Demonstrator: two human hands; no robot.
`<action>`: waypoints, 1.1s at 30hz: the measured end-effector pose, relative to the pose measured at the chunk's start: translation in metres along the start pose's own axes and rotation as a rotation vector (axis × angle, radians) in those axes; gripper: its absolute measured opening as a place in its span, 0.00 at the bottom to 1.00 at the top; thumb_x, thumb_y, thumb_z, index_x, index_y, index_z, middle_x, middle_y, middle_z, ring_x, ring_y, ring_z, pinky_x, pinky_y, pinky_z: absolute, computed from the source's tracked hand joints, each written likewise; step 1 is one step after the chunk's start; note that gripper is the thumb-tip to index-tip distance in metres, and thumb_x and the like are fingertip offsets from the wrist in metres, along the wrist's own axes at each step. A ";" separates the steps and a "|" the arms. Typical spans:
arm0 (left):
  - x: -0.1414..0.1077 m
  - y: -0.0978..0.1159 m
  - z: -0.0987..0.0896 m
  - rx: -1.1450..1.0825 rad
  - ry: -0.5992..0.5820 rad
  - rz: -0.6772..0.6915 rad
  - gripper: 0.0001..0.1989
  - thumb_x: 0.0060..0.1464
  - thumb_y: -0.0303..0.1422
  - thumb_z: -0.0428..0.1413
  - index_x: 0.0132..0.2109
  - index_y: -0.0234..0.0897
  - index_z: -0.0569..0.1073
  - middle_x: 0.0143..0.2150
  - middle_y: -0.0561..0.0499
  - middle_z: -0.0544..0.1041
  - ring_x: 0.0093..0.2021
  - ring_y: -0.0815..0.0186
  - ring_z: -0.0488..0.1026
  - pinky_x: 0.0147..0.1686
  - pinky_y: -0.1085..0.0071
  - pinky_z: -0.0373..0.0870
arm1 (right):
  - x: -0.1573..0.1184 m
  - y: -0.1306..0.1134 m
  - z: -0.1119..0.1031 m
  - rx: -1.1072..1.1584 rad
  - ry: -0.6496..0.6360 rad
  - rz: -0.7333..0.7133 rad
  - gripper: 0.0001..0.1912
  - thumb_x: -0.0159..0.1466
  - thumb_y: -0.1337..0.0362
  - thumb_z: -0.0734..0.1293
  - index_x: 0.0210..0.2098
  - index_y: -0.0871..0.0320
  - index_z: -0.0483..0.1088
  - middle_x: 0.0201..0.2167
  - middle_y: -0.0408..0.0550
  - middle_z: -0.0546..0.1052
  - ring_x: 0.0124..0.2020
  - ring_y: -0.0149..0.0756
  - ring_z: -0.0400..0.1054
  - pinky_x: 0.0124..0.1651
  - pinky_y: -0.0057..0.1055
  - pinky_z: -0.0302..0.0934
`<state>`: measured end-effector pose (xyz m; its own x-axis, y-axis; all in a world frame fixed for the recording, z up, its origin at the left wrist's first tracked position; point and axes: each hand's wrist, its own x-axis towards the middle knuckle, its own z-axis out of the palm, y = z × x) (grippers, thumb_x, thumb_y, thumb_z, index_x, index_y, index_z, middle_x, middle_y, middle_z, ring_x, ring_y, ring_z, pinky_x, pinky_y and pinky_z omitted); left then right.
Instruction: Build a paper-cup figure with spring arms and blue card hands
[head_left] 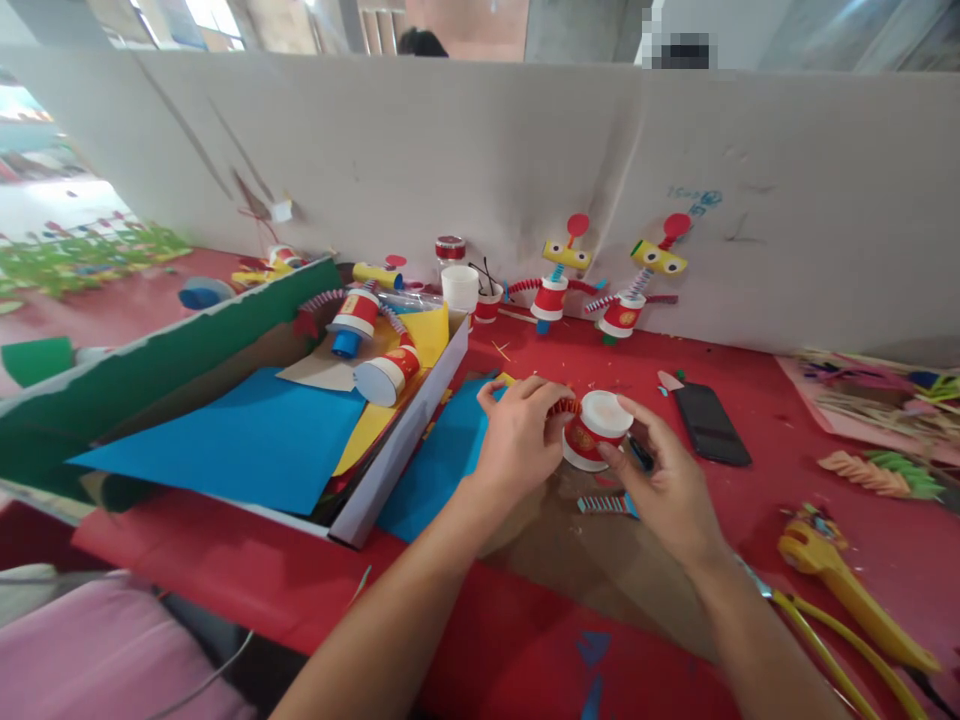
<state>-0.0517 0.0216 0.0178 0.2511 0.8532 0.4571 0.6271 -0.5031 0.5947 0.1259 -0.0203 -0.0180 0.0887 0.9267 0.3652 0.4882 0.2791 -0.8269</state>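
A red and white paper cup (592, 440) stands upside down, its white base up, on a brown sheet on the table. My right hand (667, 480) grips its right side between thumb and fingers. At the cup's left side, my left hand (525, 425) pinches an orange-red accordion-folded paper strip (564, 407); my fingers hide part of the strip. A striped blue and white folded strip (606, 504) lies just in front of the cup. Two finished-looking paper cup figures (551, 298) with yellow heads stand by the back board.
At left, an open box (397, 440) holds blue and yellow paper and cup figures. A phone (711, 424), a yellow glue gun (847, 580), yellow-handled pliers (814, 640) and folded paper strips (885, 473) lie at right. A white board (375, 150) closes off the back.
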 end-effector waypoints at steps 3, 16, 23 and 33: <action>0.000 0.000 0.002 0.017 0.009 0.012 0.11 0.54 0.24 0.52 0.42 0.42 0.73 0.43 0.51 0.79 0.48 0.59 0.72 0.54 0.54 0.49 | 0.000 -0.001 0.000 -0.033 0.022 -0.002 0.31 0.62 0.54 0.68 0.62 0.51 0.60 0.62 0.55 0.66 0.60 0.46 0.63 0.61 0.49 0.57; 0.003 0.000 0.007 0.060 0.028 0.094 0.13 0.51 0.22 0.51 0.40 0.41 0.74 0.41 0.51 0.79 0.43 0.58 0.72 0.54 0.54 0.48 | 0.001 -0.003 -0.002 -0.111 0.028 -0.070 0.27 0.63 0.56 0.67 0.60 0.52 0.62 0.59 0.53 0.69 0.58 0.45 0.65 0.60 0.48 0.59; 0.003 0.000 0.008 0.080 0.018 0.133 0.14 0.51 0.22 0.50 0.42 0.40 0.74 0.42 0.50 0.79 0.44 0.59 0.72 0.53 0.56 0.49 | 0.001 -0.004 -0.002 -0.149 0.041 -0.114 0.27 0.64 0.56 0.66 0.60 0.54 0.62 0.59 0.56 0.70 0.58 0.46 0.65 0.59 0.48 0.60; 0.003 0.001 0.009 0.076 -0.010 0.072 0.10 0.55 0.24 0.50 0.41 0.41 0.72 0.42 0.51 0.78 0.46 0.60 0.72 0.54 0.55 0.49 | 0.000 -0.002 -0.001 -0.160 0.054 -0.133 0.27 0.64 0.55 0.66 0.61 0.55 0.62 0.59 0.56 0.70 0.59 0.45 0.64 0.59 0.45 0.62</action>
<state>-0.0440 0.0253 0.0139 0.3048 0.8166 0.4902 0.6609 -0.5519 0.5085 0.1258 -0.0215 -0.0159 0.0585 0.8682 0.4927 0.6296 0.3509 -0.6931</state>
